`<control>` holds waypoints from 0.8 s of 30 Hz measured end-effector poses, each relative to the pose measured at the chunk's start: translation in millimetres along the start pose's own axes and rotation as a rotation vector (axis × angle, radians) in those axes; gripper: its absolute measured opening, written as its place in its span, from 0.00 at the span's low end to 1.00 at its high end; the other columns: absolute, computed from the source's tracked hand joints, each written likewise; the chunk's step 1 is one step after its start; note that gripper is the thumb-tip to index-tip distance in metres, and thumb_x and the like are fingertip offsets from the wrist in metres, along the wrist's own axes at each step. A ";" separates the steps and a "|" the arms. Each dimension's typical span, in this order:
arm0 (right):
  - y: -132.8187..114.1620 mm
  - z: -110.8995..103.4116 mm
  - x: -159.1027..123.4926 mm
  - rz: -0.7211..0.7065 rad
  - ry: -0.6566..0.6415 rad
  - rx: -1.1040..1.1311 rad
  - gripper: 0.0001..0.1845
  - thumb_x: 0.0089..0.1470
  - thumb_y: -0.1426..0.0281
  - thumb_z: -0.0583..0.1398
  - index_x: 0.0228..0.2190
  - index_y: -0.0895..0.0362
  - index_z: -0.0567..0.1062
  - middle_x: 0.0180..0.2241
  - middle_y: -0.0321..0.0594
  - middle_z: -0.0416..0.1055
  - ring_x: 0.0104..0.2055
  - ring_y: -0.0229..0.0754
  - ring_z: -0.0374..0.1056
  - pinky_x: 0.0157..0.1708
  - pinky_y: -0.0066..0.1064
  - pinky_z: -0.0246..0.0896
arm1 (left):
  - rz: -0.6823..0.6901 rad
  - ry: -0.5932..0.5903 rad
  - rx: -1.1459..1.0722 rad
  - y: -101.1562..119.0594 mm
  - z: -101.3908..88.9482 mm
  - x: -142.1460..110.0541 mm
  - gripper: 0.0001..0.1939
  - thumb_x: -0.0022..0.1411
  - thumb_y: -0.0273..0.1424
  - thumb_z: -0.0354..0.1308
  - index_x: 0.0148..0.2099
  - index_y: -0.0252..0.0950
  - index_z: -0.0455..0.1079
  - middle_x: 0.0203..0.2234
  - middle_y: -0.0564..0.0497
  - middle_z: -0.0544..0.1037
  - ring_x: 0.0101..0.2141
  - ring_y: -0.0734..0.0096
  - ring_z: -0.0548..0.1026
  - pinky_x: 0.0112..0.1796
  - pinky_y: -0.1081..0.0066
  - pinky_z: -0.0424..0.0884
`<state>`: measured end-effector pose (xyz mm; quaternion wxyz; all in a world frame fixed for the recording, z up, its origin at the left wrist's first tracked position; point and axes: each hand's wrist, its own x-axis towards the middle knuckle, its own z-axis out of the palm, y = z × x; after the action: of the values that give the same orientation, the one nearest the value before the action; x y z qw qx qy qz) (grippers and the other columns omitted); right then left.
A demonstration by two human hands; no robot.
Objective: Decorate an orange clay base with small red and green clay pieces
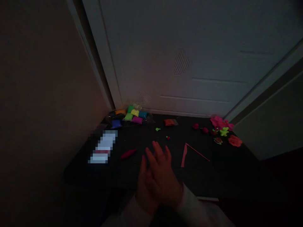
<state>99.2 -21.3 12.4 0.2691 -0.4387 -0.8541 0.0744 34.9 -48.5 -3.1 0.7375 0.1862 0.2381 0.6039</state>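
Note:
My right hand (163, 176) lies across my left hand (143, 186) at the table's near side, palm toward palm. The fingers of both are stretched out, the right hand's slightly spread. Whatever may lie between the palms is hidden. Left of my hands is a dark pink, tapered piece (128, 154) that looks like modelling clay. To their right are a pink modelling knife (184, 156) and a thin pink stick (198, 152), meeting at their far ends. Just beyond my fingertips sit a tiny red and green piece (168, 137) and a small green piece (157, 129).
Several colourful clay packets (134, 113) lie at the back left, with an orange packet (169, 122) at back centre. A bright, blurred-out screen (104, 146) is at the left. Shaped pieces, including a coral flower (235, 141), crowd the right. A white door (189, 56) stands behind the dark table (99, 176).

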 end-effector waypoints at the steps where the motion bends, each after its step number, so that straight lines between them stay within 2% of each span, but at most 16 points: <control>1: -0.7 0.4 -1.7 -0.021 -0.024 0.003 0.35 0.53 0.53 0.46 0.58 0.57 0.47 0.60 0.54 0.42 0.62 0.55 0.36 0.54 0.57 0.33 | 0.113 0.000 -0.013 -5.7 2.3 9.0 0.25 0.55 0.45 0.51 0.54 0.49 0.58 0.54 0.52 0.62 0.54 0.58 0.59 0.52 0.55 0.55; 2: -3.0 0.8 -3.5 -0.034 -0.043 0.007 0.36 0.53 0.52 0.46 0.58 0.55 0.46 0.61 0.53 0.42 0.62 0.56 0.36 0.53 0.57 0.35 | 0.340 0.024 -0.038 -11.6 5.9 14.9 0.30 0.50 0.52 0.50 0.56 0.55 0.54 0.56 0.57 0.59 0.57 0.56 0.54 0.53 0.56 0.53; 3: -6.2 1.1 -4.9 -0.031 -0.050 0.009 0.37 0.51 0.51 0.47 0.59 0.53 0.46 0.61 0.50 0.40 0.62 0.58 0.36 0.52 0.58 0.37 | 0.502 0.040 -0.051 -16.7 10.2 18.0 0.33 0.48 0.57 0.46 0.57 0.60 0.49 0.58 0.61 0.54 0.59 0.56 0.49 0.54 0.56 0.50; 4: -9.3 1.2 -5.2 -0.018 -0.048 0.009 0.38 0.50 0.50 0.48 0.59 0.52 0.45 0.62 0.48 0.39 0.61 0.60 0.35 0.52 0.59 0.39 | 0.557 0.053 -0.053 -20.2 14.6 19.2 0.33 0.49 0.58 0.41 0.58 0.63 0.44 0.59 0.65 0.51 0.59 0.57 0.48 0.55 0.57 0.50; 6: -12.0 1.0 -1.9 0.024 -0.019 0.003 0.38 0.50 0.49 0.47 0.59 0.50 0.45 0.62 0.46 0.36 0.61 0.61 0.35 0.52 0.59 0.38 | 0.534 0.113 -0.087 -20.4 19.9 18.9 0.37 0.49 0.58 0.39 0.60 0.58 0.41 0.60 0.61 0.50 0.59 0.55 0.49 0.54 0.57 0.51; 7: -10.8 0.7 1.4 0.033 -0.007 0.001 0.37 0.51 0.50 0.46 0.59 0.52 0.45 0.62 0.47 0.36 0.62 0.59 0.36 0.53 0.59 0.36 | 0.455 0.161 -0.117 -17.2 19.8 18.8 0.38 0.49 0.58 0.38 0.61 0.53 0.42 0.59 0.56 0.53 0.58 0.55 0.52 0.53 0.58 0.53; 9: -4.5 -1.2 8.4 0.044 0.008 -0.002 0.34 0.54 0.54 0.45 0.58 0.55 0.47 0.61 0.51 0.38 0.62 0.55 0.36 0.54 0.57 0.32 | -0.022 0.028 -0.111 -6.8 14.1 20.5 0.30 0.55 0.51 0.42 0.59 0.50 0.50 0.56 0.53 0.61 0.54 0.57 0.60 0.51 0.59 0.56; 10: -0.4 -3.4 11.1 0.048 0.019 0.008 0.32 0.55 0.55 0.43 0.58 0.56 0.48 0.61 0.52 0.40 0.62 0.54 0.36 0.55 0.56 0.31 | -0.163 0.001 -0.166 -1.2 9.9 22.0 0.27 0.58 0.48 0.40 0.58 0.47 0.55 0.53 0.51 0.65 0.53 0.60 0.63 0.50 0.60 0.58; 12: 7.2 -12.2 12.7 0.070 0.109 0.061 0.31 0.56 0.55 0.40 0.57 0.57 0.51 0.60 0.51 0.43 0.62 0.52 0.38 0.55 0.55 0.33 | -0.357 -0.020 -0.317 7.0 2.7 25.5 0.28 0.61 0.46 0.36 0.52 0.35 0.63 0.45 0.45 0.72 0.47 0.64 0.69 0.48 0.65 0.61; 13: 10.4 -19.0 11.5 0.081 0.185 0.108 0.30 0.57 0.56 0.38 0.56 0.57 0.52 0.60 0.49 0.44 0.61 0.51 0.39 0.55 0.54 0.35 | -0.430 -0.005 -0.386 9.3 1.0 27.1 0.29 0.62 0.45 0.35 0.49 0.31 0.66 0.40 0.44 0.74 0.43 0.66 0.72 0.46 0.68 0.63; 15: 15.9 -36.1 4.9 0.127 0.397 0.214 0.27 0.58 0.60 0.37 0.55 0.55 0.55 0.58 0.45 0.50 0.59 0.47 0.46 0.55 0.50 0.42 | -0.481 0.035 -0.438 10.8 2.2 29.4 0.28 0.63 0.43 0.35 0.43 0.29 0.69 0.34 0.45 0.77 0.37 0.69 0.75 0.42 0.70 0.66; 17: 20.6 -52.9 -6.1 0.232 0.582 0.278 0.20 0.59 0.67 0.41 0.51 0.51 0.61 0.53 0.40 0.59 0.55 0.43 0.55 0.51 0.44 0.51 | -0.471 0.087 -0.460 11.1 7.9 31.1 0.28 0.63 0.42 0.35 0.39 0.28 0.70 0.32 0.45 0.77 0.36 0.68 0.75 0.42 0.70 0.67; 18: 22.6 -58.9 -12.9 0.298 0.620 0.286 0.18 0.59 0.68 0.44 0.49 0.50 0.64 0.50 0.39 0.63 0.52 0.43 0.58 0.48 0.41 0.55 | -0.457 0.121 -0.465 11.6 11.2 31.7 0.28 0.63 0.42 0.35 0.38 0.27 0.70 0.31 0.43 0.77 0.36 0.66 0.75 0.42 0.69 0.67; 19: 24.0 -62.4 -20.1 0.343 0.608 0.272 0.15 0.57 0.69 0.48 0.45 0.50 0.67 0.46 0.38 0.66 0.49 0.42 0.61 0.45 0.39 0.57 | -0.436 0.149 -0.466 12.3 14.2 32.3 0.28 0.63 0.43 0.36 0.37 0.26 0.70 0.30 0.42 0.77 0.36 0.65 0.75 0.42 0.68 0.67; 22: 22.7 -55.4 -39.8 0.247 0.267 0.169 0.10 0.52 0.70 0.56 0.38 0.51 0.71 0.35 0.37 0.70 0.38 0.40 0.65 0.36 0.34 0.60 | -0.407 0.198 -0.431 14.4 18.7 33.1 0.28 0.63 0.43 0.36 0.36 0.25 0.71 0.29 0.41 0.77 0.34 0.65 0.76 0.41 0.68 0.68; 24: 17.2 -41.2 -47.3 0.176 0.132 0.091 0.10 0.50 0.70 0.58 0.37 0.53 0.72 0.33 0.38 0.70 0.36 0.40 0.64 0.34 0.35 0.59 | -0.401 0.207 -0.400 13.9 18.3 32.9 0.29 0.63 0.43 0.36 0.36 0.26 0.71 0.30 0.41 0.77 0.34 0.66 0.76 0.41 0.69 0.68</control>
<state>155.2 -52.7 22.2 0.3369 -0.5033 -0.7884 0.1076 39.4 -13.3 15.5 0.8360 -0.0757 0.2204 0.4968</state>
